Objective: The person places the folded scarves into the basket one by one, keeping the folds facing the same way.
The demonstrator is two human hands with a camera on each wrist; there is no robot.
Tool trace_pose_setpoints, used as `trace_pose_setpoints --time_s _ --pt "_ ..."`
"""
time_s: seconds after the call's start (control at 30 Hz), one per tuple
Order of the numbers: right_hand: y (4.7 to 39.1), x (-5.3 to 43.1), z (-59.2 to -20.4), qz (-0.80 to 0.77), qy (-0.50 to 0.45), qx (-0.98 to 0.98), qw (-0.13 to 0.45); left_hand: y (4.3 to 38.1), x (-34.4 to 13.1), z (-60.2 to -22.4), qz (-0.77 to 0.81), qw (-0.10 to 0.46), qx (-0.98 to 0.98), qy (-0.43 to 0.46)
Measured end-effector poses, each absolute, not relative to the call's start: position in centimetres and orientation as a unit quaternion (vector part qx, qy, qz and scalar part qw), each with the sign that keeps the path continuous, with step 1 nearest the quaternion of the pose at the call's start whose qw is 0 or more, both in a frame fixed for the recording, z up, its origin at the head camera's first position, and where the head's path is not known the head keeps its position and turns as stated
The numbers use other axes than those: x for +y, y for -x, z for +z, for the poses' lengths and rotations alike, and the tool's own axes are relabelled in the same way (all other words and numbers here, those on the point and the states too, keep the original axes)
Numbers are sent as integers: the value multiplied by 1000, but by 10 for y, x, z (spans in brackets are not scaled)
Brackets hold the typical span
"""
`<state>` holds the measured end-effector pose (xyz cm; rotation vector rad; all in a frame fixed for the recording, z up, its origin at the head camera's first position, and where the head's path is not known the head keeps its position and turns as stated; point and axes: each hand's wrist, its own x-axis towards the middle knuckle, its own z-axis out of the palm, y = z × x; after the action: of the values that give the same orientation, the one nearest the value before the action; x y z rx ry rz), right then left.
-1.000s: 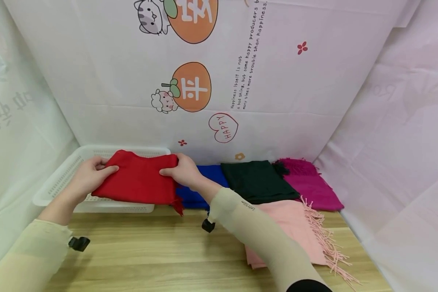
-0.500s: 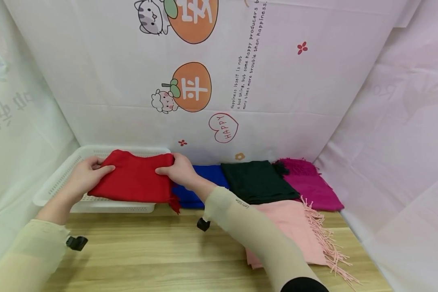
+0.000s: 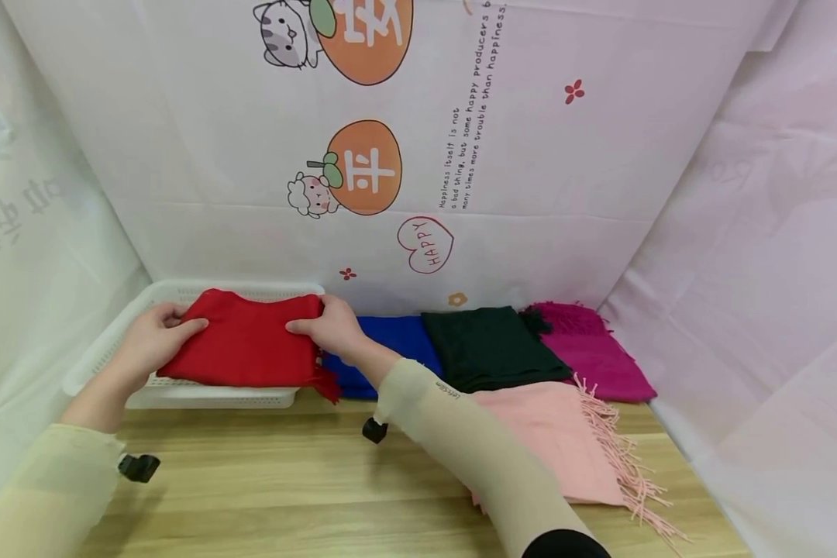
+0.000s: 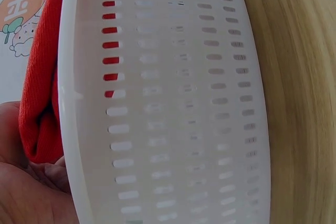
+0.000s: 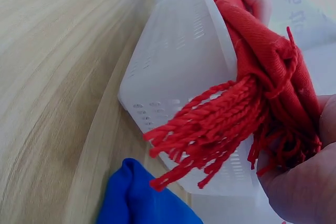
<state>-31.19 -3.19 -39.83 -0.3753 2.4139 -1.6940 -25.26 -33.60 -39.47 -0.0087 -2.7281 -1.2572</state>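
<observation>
Both hands hold a folded red scarf [image 3: 244, 341] over the white plastic basket [image 3: 209, 397] at the back left. My left hand [image 3: 152, 341] grips its left end, thumb on top and fingers beneath. At the opposite end my right hand [image 3: 335, 325] pinches the right edge. Red tassels [image 5: 210, 124] hang past the basket's rim in the right wrist view. Through the slots of the basket wall [image 4: 168, 129], the left wrist view shows bits of red. The scarf hides much of the basket's inside.
Folded scarves lie right of the basket: blue [image 3: 390, 333], dark green [image 3: 495, 349] and magenta [image 3: 607, 356] along the back. A pink fringed scarf [image 3: 551, 434] lies nearer, partly behind the right sleeve. White printed cloth walls [image 3: 530, 170] enclose the wooden table [image 3: 272, 473].
Both hands have moved a little to the left with the red scarf, bringing it further over the basket. More of the blue scarf shows. The other scarves have stayed put.
</observation>
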Motion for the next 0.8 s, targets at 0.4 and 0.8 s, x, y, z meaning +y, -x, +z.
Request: trace_pose_setpoints --time_s 0.4,0.8 --pt "315 -37 -400 -557 146 814 79 254 -344 -396 -404 65 -913 -4" --pt "315 -44 -394 -544 148 821 93 253 -350 -399 -395 68 -916 -8"
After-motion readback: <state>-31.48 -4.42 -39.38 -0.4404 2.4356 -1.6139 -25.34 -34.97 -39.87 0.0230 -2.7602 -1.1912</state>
